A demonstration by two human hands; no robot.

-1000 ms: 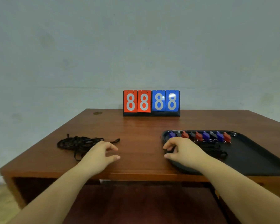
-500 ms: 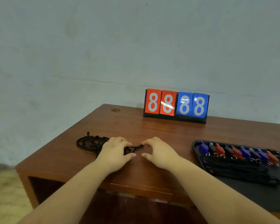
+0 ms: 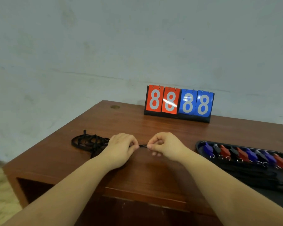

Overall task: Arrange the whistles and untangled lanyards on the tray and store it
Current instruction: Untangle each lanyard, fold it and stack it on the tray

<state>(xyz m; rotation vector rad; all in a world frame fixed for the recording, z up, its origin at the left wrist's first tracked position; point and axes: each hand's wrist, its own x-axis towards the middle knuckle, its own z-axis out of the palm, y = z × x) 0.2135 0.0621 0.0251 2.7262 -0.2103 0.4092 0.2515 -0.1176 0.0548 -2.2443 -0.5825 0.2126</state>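
A tangled heap of black lanyards (image 3: 88, 142) lies on the left part of the wooden table (image 3: 153, 128). One strand (image 3: 142, 145) runs out of it to the right. My left hand (image 3: 121, 149) pinches that strand at its left and my right hand (image 3: 165, 146) pinches its free end, the two hands almost touching. At the right stands a black tray (image 3: 198, 144) with a row of several blue, red and black whistles (image 3: 245, 154) along its far side. In front of the whistles, straightened black lanyards (image 3: 258, 178) lie on the tray.
A flip scoreboard (image 3: 178, 103) showing 8888 in red and blue stands at the table's back edge against a pale wall. An open shelf space (image 3: 34, 190) shows under the tabletop at the left. The table's left edge drops to the floor (image 3: 0, 193).
My right hand left the tray and came over to the lanyard heap. Both hands took hold of one strand. The view swung left, so the tray now sits at the right edge.
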